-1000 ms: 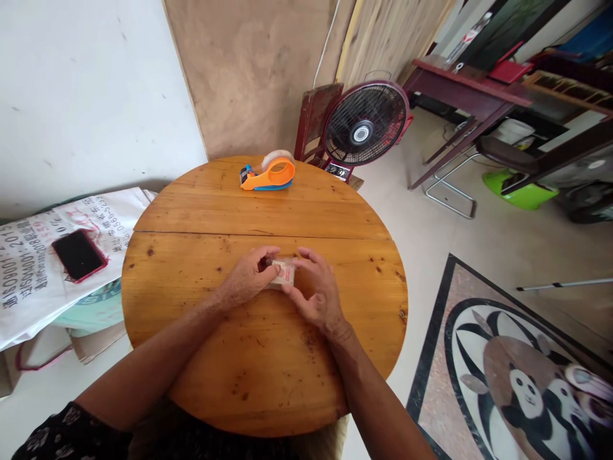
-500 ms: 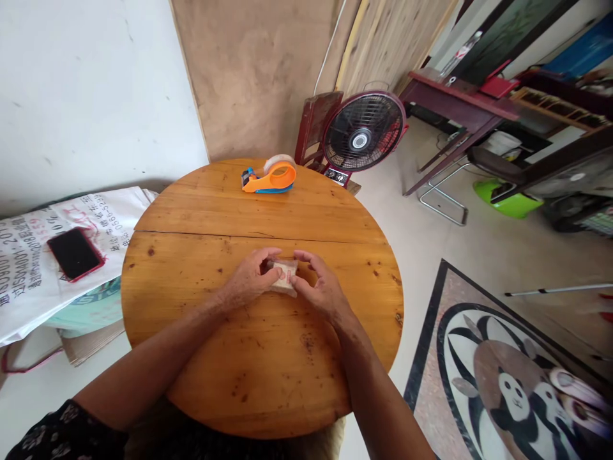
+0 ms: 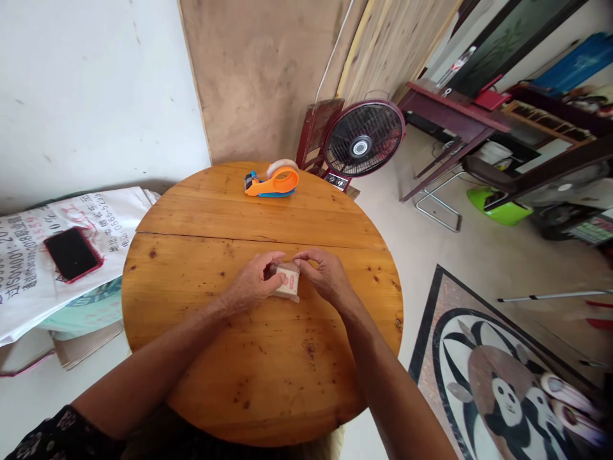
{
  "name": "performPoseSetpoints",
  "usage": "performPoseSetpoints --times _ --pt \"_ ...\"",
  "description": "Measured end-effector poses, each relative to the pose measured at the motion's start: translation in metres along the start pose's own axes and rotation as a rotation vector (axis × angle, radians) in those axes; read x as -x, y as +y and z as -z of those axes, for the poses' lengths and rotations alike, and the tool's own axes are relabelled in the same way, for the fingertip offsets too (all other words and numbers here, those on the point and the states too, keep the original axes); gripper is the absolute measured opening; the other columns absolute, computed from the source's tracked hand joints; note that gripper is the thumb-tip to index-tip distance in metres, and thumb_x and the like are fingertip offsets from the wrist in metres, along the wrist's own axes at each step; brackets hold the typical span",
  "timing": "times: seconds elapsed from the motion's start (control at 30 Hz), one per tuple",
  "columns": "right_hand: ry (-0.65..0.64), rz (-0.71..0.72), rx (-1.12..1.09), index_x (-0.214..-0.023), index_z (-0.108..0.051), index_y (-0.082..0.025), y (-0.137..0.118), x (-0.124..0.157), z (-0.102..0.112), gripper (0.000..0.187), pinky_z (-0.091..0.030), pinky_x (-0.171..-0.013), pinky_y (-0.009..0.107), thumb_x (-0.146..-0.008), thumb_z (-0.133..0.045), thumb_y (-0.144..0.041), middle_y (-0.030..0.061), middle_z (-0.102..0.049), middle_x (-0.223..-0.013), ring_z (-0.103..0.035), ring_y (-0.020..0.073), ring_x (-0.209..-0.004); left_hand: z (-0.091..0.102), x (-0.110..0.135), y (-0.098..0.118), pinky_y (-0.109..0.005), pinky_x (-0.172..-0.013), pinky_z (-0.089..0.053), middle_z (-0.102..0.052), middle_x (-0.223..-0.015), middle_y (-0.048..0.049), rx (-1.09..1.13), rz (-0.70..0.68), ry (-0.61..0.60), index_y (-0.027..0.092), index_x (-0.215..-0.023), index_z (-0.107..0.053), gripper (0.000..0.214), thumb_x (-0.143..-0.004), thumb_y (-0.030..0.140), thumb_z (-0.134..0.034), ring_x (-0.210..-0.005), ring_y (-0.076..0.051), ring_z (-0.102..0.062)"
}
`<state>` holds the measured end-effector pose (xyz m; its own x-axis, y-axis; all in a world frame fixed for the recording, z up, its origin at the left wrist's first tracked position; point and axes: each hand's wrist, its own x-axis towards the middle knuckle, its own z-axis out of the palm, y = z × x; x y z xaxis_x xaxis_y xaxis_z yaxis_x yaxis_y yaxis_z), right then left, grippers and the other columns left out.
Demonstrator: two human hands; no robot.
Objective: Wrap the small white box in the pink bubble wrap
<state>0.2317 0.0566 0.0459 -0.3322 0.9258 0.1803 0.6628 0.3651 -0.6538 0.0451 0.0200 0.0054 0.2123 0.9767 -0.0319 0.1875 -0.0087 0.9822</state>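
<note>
A small whitish block in a clear wrapper, with red print on top (image 3: 288, 282), sits on the round wooden table (image 3: 215, 370) between my hands. My left hand (image 3: 257, 279) grips it from the left, the thumb lying on its top face and the fingers behind. My right hand (image 3: 322, 273) is at its far right corner, thumb and forefinger pinched together on what looks like the edge of the clear wrapper. What kind of thing lies inside the wrapper I cannot make out.
An orange and blue tape dispenser (image 3: 272, 181) stands near the table's far edge. Behind it are a wooden chair (image 3: 318, 128) and a round fan (image 3: 364, 139). On the left, a phone (image 3: 73, 253) lies on a white printed sack (image 3: 115, 214).
My right thumb has left the block's top face, and thumb and forefinger have closed at its far right corner. The block has turned slightly. My left hand keeps its hold.
</note>
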Motion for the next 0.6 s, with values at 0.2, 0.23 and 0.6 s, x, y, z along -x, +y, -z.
performPoseSetpoints --times 0.2,0.23,0.6 --pt "-0.097 -0.026 -0.056 -0.079 -0.073 -0.021 -0.008 -0.003 0.0 0.017 -0.048 -0.069 0.028 -0.084 -0.056 -0.025 0.0003 -0.074 -0.076 -0.067 0.0174 -0.073 0.001 -0.002 -0.002 -0.035 -0.084 -0.052 -0.065 -0.12 -0.0115 0.131 0.004 -0.058 0.016 -0.142 -0.043 0.064 -0.081 0.026 -0.059 -0.092 -0.02 -0.064" --pt "-0.106 -0.019 -0.059 -0.078 -0.072 -0.021 -0.01 -0.002 -0.001 0.018 -0.047 -0.068 0.027 -0.085 -0.056 -0.025 0.0 -0.073 -0.075 -0.066 0.0169 -0.072 0.001 -0.002 -0.003 -0.035 -0.084 -0.052 -0.065 -0.12 -0.0118 0.134 0.003 -0.065 0.015 -0.143 -0.042 0.065 -0.081 0.027 -0.059 -0.093 -0.02 -0.064" --pt "0.01 0.17 0.123 -0.083 -0.073 -0.024 -0.011 0.02 -0.01 0.017 -0.044 -0.077 0.032 -0.09 -0.058 -0.021 0.0011 -0.076 -0.083 -0.067 0.0178 -0.08 0.0 -0.004 -0.007 -0.041 -0.097 -0.049 -0.066 -0.119 -0.0133 0.074 -0.068 -0.061 0.014 -0.131 -0.053 0.047 -0.087 0.032 -0.057 -0.107 -0.023 -0.063"
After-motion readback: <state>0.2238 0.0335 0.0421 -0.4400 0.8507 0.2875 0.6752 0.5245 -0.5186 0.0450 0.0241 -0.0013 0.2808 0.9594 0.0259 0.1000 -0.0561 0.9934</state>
